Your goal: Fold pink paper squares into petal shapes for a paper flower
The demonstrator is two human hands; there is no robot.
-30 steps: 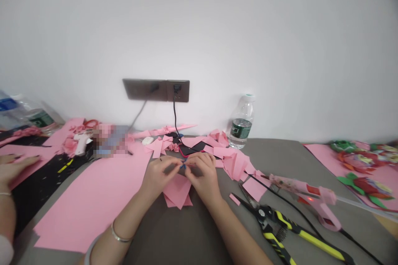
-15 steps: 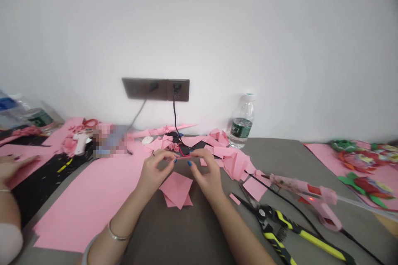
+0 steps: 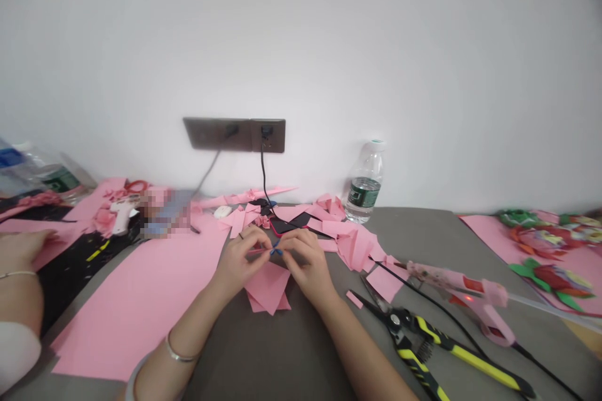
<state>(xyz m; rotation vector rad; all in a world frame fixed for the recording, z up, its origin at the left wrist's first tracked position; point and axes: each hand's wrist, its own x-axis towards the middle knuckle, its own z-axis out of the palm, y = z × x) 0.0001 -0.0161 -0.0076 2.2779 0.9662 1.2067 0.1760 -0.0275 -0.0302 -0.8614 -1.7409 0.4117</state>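
Note:
My left hand [image 3: 241, 260] and my right hand [image 3: 306, 263] meet fingertip to fingertip above the table. Between them they pinch a thin piece of pink paper [image 3: 255, 252], seen nearly edge-on and largely covered by my fingers. The blue-nailed thumbs and index fingers of both hands press together at its middle. Right below lies a small stack of pink paper squares [image 3: 268, 291], turned at different angles on the grey table top.
Large pink sheets [image 3: 145, 307] spread to the left, where another person's hand [image 3: 23, 247] rests. Pink scraps [image 3: 355, 247], a water bottle [image 3: 364, 185], a pink glue gun [image 3: 470, 291] with its red light lit, yellow-black pliers [image 3: 404, 332] and paper flowers [image 3: 559, 282] occupy the right.
My hands have drawn together, the fingertips going from a gap apart to touching on the pink paper. The other person's hand has shifted slightly.

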